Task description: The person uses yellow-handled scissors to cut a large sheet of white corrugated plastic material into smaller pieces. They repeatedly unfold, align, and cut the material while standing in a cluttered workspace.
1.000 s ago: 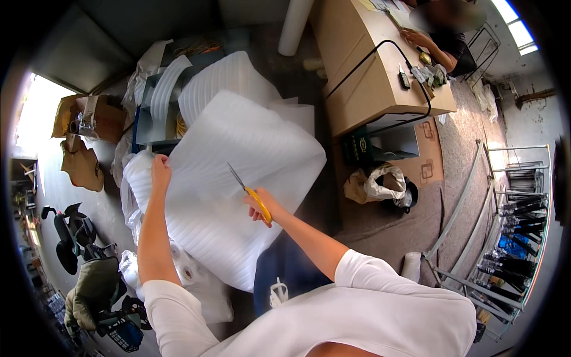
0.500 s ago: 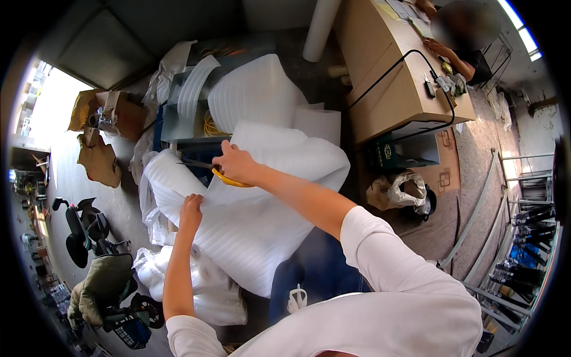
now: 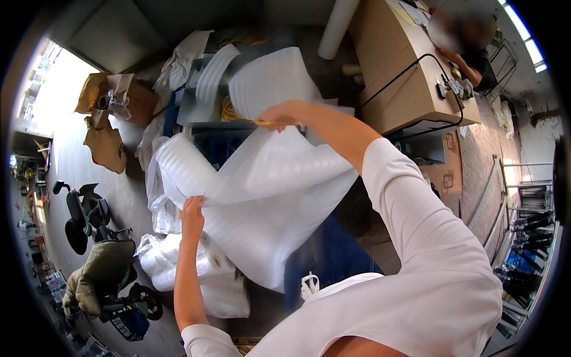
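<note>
A large sheet of white foam wrap (image 3: pixel 256 220) lies across my lap and spreads forward. My left hand (image 3: pixel 192 214) pinches its edge beside a white foam roll (image 3: pixel 184 166). Farther forward and to the right, my right hand (image 3: pixel 285 114) is closed on scissors with yellow handles (image 3: pixel 262 124); the hand is slightly blurred and hides most of them. A corner of the sheet rises up to the right hand, but whether the fingers also grip it I cannot tell.
More foam (image 3: pixel 270 77) sits on a grey metal box frame (image 3: pixel 196 107) ahead. Plastic-wrapped rolls (image 3: pixel 220 285) stand by my left arm. A wooden desk (image 3: pixel 404 77), with a person (image 3: pixel 470 65) behind it, is at the far right. An electric scooter (image 3: pixel 107 268) and cardboard boxes (image 3: pixel 134 98) are left.
My right hand has moved forward and right with the scissors, away from the foam roll, and the sheet's corner is lifted with it. My left hand stays at the edge.
</note>
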A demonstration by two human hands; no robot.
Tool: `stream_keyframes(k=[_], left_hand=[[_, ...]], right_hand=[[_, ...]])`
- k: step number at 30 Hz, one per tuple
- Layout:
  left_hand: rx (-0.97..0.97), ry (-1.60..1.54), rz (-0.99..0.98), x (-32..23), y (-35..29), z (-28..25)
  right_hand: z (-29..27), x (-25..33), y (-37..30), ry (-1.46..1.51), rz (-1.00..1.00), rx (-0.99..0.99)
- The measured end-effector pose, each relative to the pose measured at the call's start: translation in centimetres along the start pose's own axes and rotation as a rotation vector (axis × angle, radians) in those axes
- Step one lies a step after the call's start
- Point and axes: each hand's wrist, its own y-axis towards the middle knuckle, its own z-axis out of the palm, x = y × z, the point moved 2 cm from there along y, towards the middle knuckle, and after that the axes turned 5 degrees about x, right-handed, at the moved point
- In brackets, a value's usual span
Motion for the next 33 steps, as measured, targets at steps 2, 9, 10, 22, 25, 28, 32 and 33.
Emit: stream_keyframes(k=[2,9,10,22,25,28,32,33], left_hand=[[-0.008,-0.016,-0.007,-0.2,0.8,0.1],[-0.254,0.023,0.034,-0.3,7.4,-0.4],[-0.265,-0.004,0.024,0.1,8.4,-0.2],[-0.018,0.098,-0.023,3.5,12.5,3.5],[-0.063,0.195,0.027,3.6,13.4,3.2],[-0.114,0.059,-0.001,3.8,13.8,4.1],[0.016,0.001,-0.028,5.0,13.8,5.0],[0.023,-0.019,-0.032,5.3,13.6,5.2]], right_hand=[[-1.6,-0.2,-1.9,-0.017,0.000,0.026],[-8.4,2.6,-9.1,-0.047,-0.041,-0.180],[-9.1,3.3,-9.9,-0.154,-0.023,-0.229],[-7.4,-0.6,-10.5,-0.358,0.136,-0.888],[-7.1,-0.9,-10.9,-0.306,0.145,-0.908],[-6.4,-0.8,-11.3,-0.672,0.263,-0.945],[-3.9,3.7,-15.6,-0.665,0.011,-0.703],[-3.2,5.5,-17.3,-0.772,-0.017,-0.543]])
